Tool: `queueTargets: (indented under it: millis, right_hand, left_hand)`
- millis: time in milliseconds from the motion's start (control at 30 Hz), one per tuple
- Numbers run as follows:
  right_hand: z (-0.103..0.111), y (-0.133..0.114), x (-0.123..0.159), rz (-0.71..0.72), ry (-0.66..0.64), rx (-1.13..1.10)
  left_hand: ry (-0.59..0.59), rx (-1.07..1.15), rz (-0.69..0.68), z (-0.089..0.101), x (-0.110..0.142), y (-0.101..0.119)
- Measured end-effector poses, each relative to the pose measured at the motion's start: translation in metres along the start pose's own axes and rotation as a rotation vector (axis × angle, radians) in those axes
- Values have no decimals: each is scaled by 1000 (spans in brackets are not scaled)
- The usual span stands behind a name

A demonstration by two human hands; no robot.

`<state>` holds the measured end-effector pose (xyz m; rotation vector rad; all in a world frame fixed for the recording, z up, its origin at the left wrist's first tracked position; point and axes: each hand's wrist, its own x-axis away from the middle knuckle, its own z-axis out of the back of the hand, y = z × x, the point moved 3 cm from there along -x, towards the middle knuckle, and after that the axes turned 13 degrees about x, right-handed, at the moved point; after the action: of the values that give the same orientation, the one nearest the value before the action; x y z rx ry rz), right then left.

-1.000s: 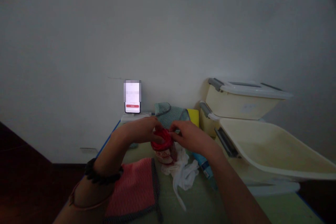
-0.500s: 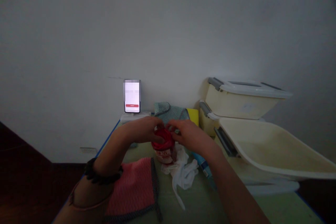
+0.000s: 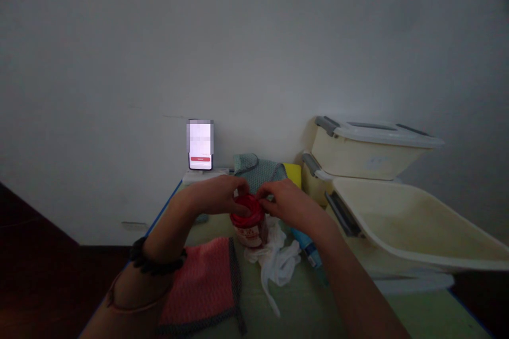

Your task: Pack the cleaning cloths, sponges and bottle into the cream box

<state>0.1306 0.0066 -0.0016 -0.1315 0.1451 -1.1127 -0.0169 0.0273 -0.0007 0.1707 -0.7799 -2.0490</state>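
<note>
A red jar [image 3: 251, 234] with a pale printed label stands upright on the green tabletop, in the middle of the view. Its bright red top [image 3: 248, 202] lies between my two hands. My left hand [image 3: 222, 195] curls around the left side of that top, thumb lying across the near edge. On the other side, my right hand [image 3: 280, 195] pinches at the rim with thumb and fingers bent together. Whether the red top is a lid or a plastic lining is hard to make out in the dim light. A crumpled white cloth-like item [image 3: 278, 262] lies beside the jar's base.
A pink cloth [image 3: 207, 280] with grey edging lies front left. A lit phone [image 3: 200, 144] stands behind. A teal cloth [image 3: 260, 169] and yellow item [image 3: 292, 175] are at the back; a blue packet [image 3: 308, 249] is near my right forearm. Cream storage bins [image 3: 369, 156] occupy the right.
My right hand has shifted very slightly right and its fingers are bent a little more at the rim. My left hand and the jar stay nearly in place.
</note>
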Motion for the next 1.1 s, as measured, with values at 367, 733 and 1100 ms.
queueTargets:
  millis: [367,733,1100]
  right_hand:
    - [-6,8,2,-59,-33,-7]
    - [-7,6,-1,-18,-62,72]
    - [-12,10,-1,20,-147,98]
  left_hand:
    - [-6,-93,-71,-3,-3,2]
    - [-31,-45,-85,-6,-8,-1]
    - [-84,33,-87,-10,-13,-7]
